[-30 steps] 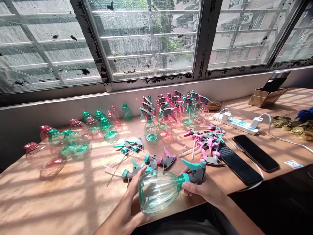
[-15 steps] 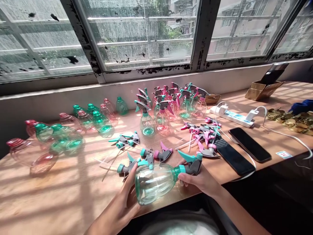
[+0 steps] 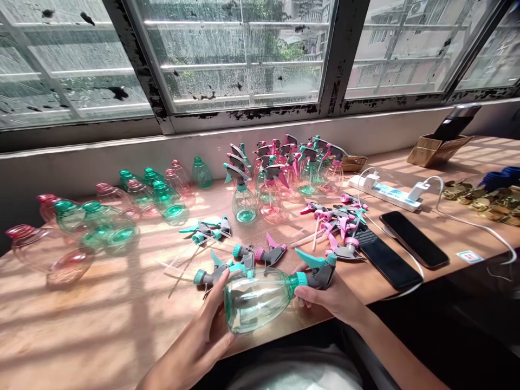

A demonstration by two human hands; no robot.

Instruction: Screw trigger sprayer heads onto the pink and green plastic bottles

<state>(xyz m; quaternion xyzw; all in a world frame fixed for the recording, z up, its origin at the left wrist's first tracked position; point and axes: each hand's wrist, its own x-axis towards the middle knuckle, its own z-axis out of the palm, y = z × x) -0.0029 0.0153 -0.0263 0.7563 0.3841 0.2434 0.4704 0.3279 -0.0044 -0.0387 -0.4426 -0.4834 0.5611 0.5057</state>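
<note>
A clear green spray bottle (image 3: 260, 300) lies sideways in the air at the table's near edge, between my two hands. My left hand (image 3: 211, 319) is closed around its base end. At the neck, the fingers of my right hand (image 3: 320, 298) pinch the teal collar of the grey-and-teal trigger sprayer (image 3: 320, 271), which sits on the bottle's mouth. Just beyond the bottle lie loose teal sprayer heads (image 3: 211, 276) and a pink one (image 3: 271, 253). Farther right is a pile of pink sprayer heads (image 3: 337, 222) with thin tubes.
Open-necked green and pink bottles (image 3: 168, 203) stand at the left. Bottles with sprayers fitted (image 3: 245, 203) cluster at the back centre. To the right are two phones (image 3: 414, 238), a power strip (image 3: 385, 192) with white cables, a cardboard box (image 3: 430, 149) and gold-coloured metal parts (image 3: 483, 200).
Both hands keep their hold on the spray bottle, which stays almost in place. The view has shifted slightly; the bottles at the left appear a little farther left and higher.
</note>
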